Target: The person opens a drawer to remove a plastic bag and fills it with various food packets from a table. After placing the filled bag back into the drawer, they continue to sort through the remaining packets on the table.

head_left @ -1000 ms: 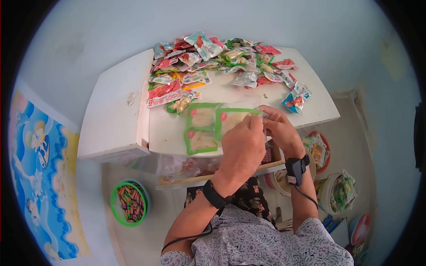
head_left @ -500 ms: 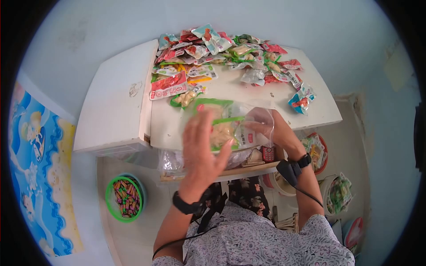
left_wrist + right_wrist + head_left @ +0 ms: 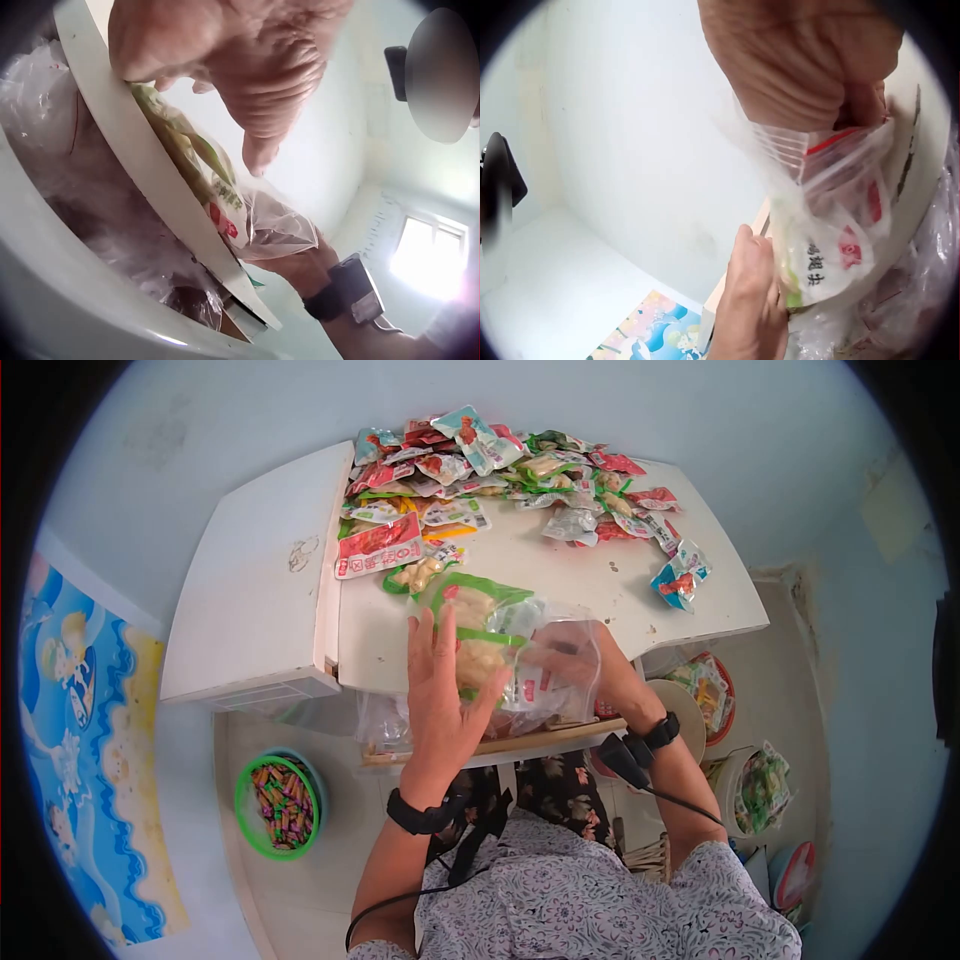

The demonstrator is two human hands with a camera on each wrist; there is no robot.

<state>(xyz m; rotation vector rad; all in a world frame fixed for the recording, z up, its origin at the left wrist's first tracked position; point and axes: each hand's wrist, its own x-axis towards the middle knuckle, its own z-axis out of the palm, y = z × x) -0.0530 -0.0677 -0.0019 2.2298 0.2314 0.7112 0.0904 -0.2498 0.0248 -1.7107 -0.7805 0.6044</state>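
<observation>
White tabletop (image 3: 540,575) — left hand (image 3: 442,695) spread against clear bag (image 3: 532,688), right hand (image 3: 577,652) — grip unclear

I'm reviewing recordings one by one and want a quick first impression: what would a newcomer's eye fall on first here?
Probably the jumble of bright snack packets heaped along the table's far side. Nearer, a clear bag holding green-edged packets lies between the spread left hand and the right hand. The blue cartoon picture stands out on the left wall.
</observation>
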